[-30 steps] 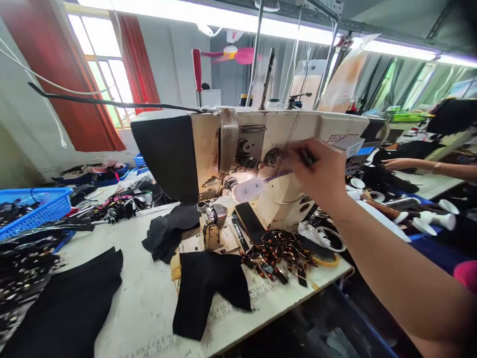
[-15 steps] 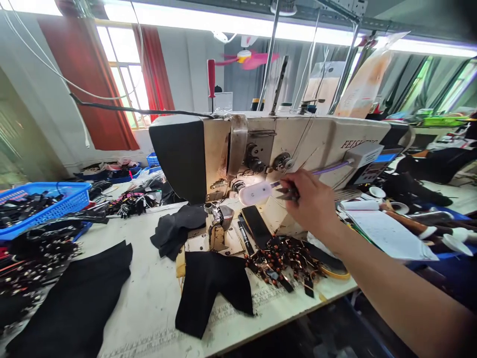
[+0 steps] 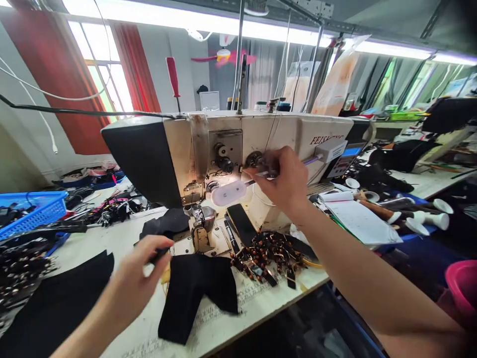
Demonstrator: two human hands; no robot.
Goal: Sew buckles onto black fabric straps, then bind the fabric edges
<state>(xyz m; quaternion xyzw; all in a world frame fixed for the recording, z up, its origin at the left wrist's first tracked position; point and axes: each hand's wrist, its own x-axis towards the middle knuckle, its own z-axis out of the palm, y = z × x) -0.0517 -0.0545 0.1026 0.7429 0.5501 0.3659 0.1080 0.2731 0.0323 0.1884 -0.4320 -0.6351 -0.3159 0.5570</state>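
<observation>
My right hand (image 3: 286, 181) is closed on small thread snips (image 3: 269, 171), dark and blurred, in front of the sewing machine (image 3: 288, 134). Its fingertips are beside the round thread tension dial (image 3: 254, 159), where a thin thread runs down. Low on the left, my left hand (image 3: 136, 278) is curled, with thumb and forefinger around something dark that I cannot make out. Just right of it, a cut black fabric piece (image 3: 199, 286) lies at the front of the machine bed. Another dark fabric piece (image 3: 166, 223) lies behind, by the presser foot area (image 3: 203, 219).
A white lamp (image 3: 228, 194) hangs before the needle area. A phone (image 3: 240, 223), a marker pen (image 3: 231, 237) and a heap of beaded straps (image 3: 272, 256) lie right of the bed. A notebook (image 3: 357, 216) is farther right. Black fabric (image 3: 63, 298) and a blue basket (image 3: 33, 211) stand left.
My left hand has come into view at the lower left. My right hand has moved up to the tension dial with the snips. The view has shifted to the right.
</observation>
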